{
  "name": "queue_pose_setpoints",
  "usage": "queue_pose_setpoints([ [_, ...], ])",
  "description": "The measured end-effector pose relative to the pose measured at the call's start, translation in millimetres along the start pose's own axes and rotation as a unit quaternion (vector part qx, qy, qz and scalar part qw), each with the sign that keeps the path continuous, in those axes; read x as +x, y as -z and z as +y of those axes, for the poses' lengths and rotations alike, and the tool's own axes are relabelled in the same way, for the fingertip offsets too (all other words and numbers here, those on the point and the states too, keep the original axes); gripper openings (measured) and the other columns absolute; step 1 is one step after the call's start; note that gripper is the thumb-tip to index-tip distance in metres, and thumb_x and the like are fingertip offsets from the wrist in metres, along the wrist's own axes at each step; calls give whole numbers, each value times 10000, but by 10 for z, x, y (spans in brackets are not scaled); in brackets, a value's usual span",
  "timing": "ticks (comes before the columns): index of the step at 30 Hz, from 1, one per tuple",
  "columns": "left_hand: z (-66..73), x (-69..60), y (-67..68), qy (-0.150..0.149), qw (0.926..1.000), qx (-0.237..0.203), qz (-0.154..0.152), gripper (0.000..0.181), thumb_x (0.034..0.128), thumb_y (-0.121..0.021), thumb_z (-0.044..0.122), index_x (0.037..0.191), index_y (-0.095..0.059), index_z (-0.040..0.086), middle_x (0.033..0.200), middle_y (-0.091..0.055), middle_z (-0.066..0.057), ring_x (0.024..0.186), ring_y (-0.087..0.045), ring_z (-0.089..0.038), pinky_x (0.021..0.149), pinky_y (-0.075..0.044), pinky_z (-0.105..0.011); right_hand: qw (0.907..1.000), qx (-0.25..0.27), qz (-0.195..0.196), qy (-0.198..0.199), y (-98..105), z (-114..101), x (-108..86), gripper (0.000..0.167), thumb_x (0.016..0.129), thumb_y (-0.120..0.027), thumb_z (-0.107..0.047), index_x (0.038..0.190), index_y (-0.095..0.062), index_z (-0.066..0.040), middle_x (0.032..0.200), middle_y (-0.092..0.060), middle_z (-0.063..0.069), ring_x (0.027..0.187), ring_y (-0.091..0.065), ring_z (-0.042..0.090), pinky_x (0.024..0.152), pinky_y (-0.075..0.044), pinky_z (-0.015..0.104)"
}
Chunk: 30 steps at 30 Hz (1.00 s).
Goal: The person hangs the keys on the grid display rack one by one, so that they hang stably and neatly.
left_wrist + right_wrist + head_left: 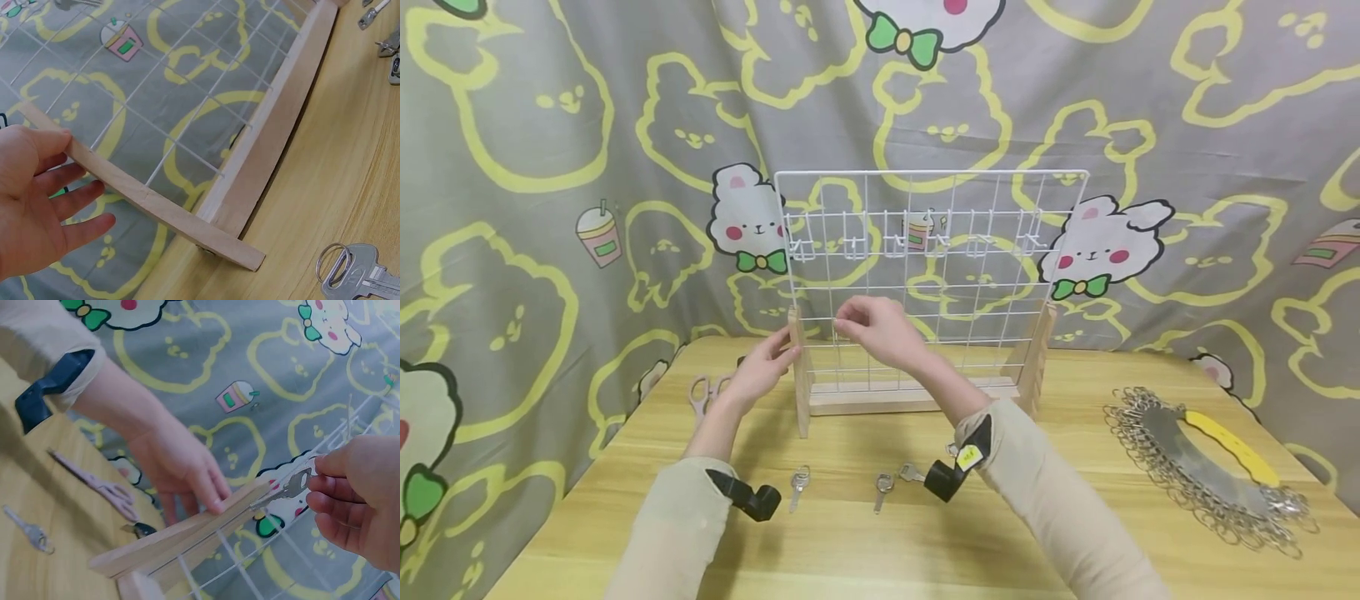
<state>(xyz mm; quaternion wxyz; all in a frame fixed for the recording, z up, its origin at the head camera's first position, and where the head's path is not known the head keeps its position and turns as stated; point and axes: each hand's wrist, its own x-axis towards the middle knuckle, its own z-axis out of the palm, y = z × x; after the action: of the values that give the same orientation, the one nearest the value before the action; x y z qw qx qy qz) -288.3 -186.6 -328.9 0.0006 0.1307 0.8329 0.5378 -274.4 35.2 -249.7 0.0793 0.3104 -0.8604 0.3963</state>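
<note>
A white wire grid rack (925, 287) stands in wooden supports, with several small white hooks (895, 246) across its upper part. The left hand (762, 371) pinches the rack's left wooden post (156, 209) lightly between thumb and index finger; the other fingers extend loosely beside it. In front of the grid, the right hand (880, 329) is raised below the row of hooks. Between its thumb and fingertips it holds a silver key (289, 489) near the bow, clearest in the right wrist view; the head view hides the key.
Several loose keys lie on the wooden table before the rack, among them one key (800, 483) at left and another key (883, 487) near the middle. Pink scissors (700, 398) lie left. At right is a curved grey piece (1180, 450) fringed with metal rings, beside a yellow strip (1232, 446).
</note>
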Motion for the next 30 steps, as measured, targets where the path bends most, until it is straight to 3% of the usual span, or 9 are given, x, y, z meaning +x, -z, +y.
queue_pose_setpoints([
  [11,26,-6,9,131,9999,-17,-7,576,996,-433,204,1483,-160,60,1499,-213,-190,1325,-267,-395,1045,-299,-534,9990,132,156,397,69,-277,187,136,931,-575,-180,964,-640,-65,811,-639,36,692,-560,135,602,-480,227],
  [20,14,-7,3,117,9999,4,41,569,997,-431,200,1480,-170,53,1498,-215,-193,1323,-272,-396,1042,-303,-537,9957,426,436,701,50,-447,314,119,956,-524,-158,938,-587,-59,732,-574,26,657,-532,135,586,-471,216],
  [30,2,-4,-10,130,9999,-6,58,567,999,-426,196,1481,-164,51,1498,-211,-197,1317,-284,-392,1043,-308,-525,9924,587,902,599,49,-604,447,126,964,-502,-165,953,-561,-55,760,-615,32,649,-573,138,576,-486,211],
])
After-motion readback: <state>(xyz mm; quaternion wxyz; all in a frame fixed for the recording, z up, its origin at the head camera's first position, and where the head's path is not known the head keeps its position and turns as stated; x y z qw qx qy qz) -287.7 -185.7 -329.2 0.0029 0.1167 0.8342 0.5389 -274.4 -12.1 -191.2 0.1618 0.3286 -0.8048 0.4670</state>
